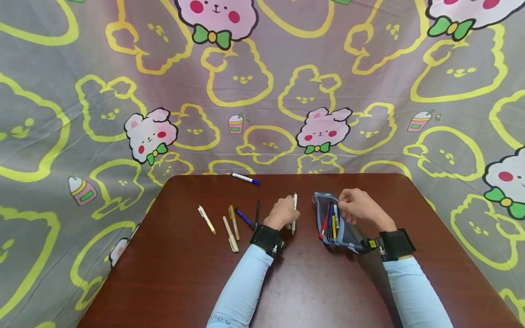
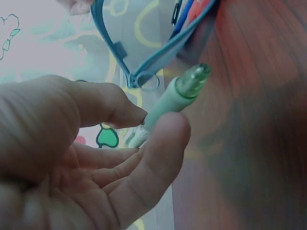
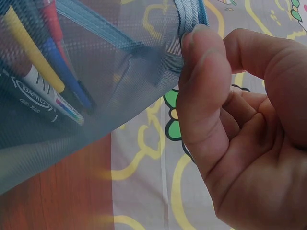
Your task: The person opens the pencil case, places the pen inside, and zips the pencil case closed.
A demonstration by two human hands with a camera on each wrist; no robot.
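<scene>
My left hand (image 1: 283, 213) pinches a pale green pen (image 1: 294, 210) between thumb and fingertips just above the brown table (image 1: 311, 282); in the left wrist view the pen (image 2: 176, 98) points toward the pouch zipper. A blue mesh pencil pouch (image 1: 334, 223) lies open to its right, holding several pens and markers (image 3: 45, 81). My right hand (image 1: 357, 206) pinches the pouch's upper edge (image 3: 191, 17) and holds it open.
Several loose pens lie on the table left of my left hand: a cream one (image 1: 206, 219), two tan ones (image 1: 231, 228), a blue one (image 1: 244, 217), a black one (image 1: 257, 212). A white-and-blue marker (image 1: 245, 178) lies at the far edge. A cartoon-print cloth (image 1: 262, 91) hangs behind.
</scene>
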